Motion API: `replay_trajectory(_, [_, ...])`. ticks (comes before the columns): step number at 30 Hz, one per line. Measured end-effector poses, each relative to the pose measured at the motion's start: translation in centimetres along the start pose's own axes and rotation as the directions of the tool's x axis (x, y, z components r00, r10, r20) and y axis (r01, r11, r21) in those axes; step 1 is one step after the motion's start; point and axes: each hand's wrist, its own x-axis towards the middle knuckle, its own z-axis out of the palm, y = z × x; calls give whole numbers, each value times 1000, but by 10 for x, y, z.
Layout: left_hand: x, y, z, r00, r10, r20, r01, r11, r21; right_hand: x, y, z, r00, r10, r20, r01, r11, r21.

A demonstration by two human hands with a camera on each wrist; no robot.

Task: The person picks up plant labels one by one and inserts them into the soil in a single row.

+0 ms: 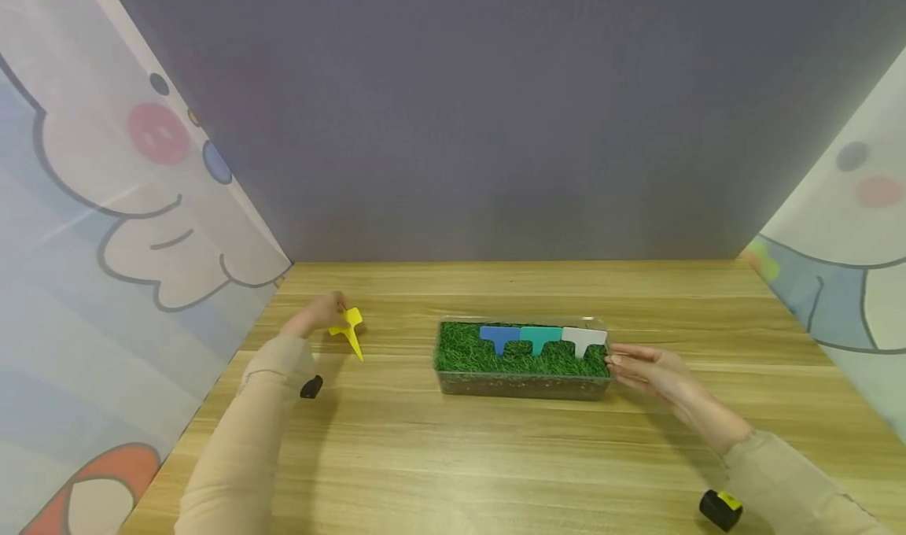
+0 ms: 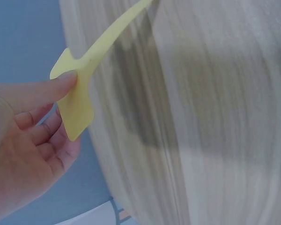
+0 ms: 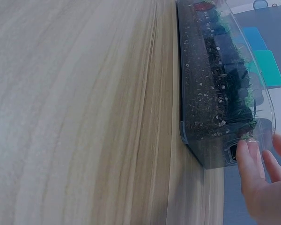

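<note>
My left hand (image 1: pixel 324 313) pinches a yellow T-shaped plant label (image 2: pixel 77 105) by its broad head, thumb on the near face, at the table's left side. Its pointed stem slants down toward the wood. Mid-table stands a clear planter box (image 1: pixel 524 387) with dark soil and green grass (image 1: pixel 460 346). Three T-shaped labels stand side by side in the grass: blue (image 1: pixel 500 335), teal (image 1: pixel 541 336) and white (image 1: pixel 584 337). Against the box's right end, the fingertips of my right hand (image 1: pixel 661 378) touch the wall near the rim, with fingers fairly straight.
Under both forearms lies the wood-grain table (image 1: pixel 425 464). A grey panel (image 1: pixel 495 126) rises behind it, with cartoon-printed sheets (image 1: pixel 71 283) at both sides. Small black devices (image 1: pixel 720 510) sit by each wrist.
</note>
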Motion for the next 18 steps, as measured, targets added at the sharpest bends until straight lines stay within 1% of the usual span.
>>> replay_trajectory(5, [0, -2, -2, 996, 85, -2, -85, 996, -25, 2, 4, -1, 1000, -1, -8, 1, 1000, -6])
replay_trajectory(7, [-1, -2, -4, 994, 113, 3, -113, 992, -50, 2, 5, -2, 1000, -7, -6, 7, 1000, -8])
replay_trajectory(10, [-4, 1, -6, 992, 128, 21, -125, 986, -109, 3, 5, -3, 1000, -5, -5, 5, 1000, 7])
replay_trajectory(14, [-7, 6, -9, 987, 155, 52, -143, 972, -185, 3, 6, -3, 1000, 6, -9, -6, 999, 33])
replay_trajectory(18, [-8, 11, -10, 983, 172, 64, -153, 961, -230, 3, 6, -5, 1000, 7, -6, -7, 999, 43])
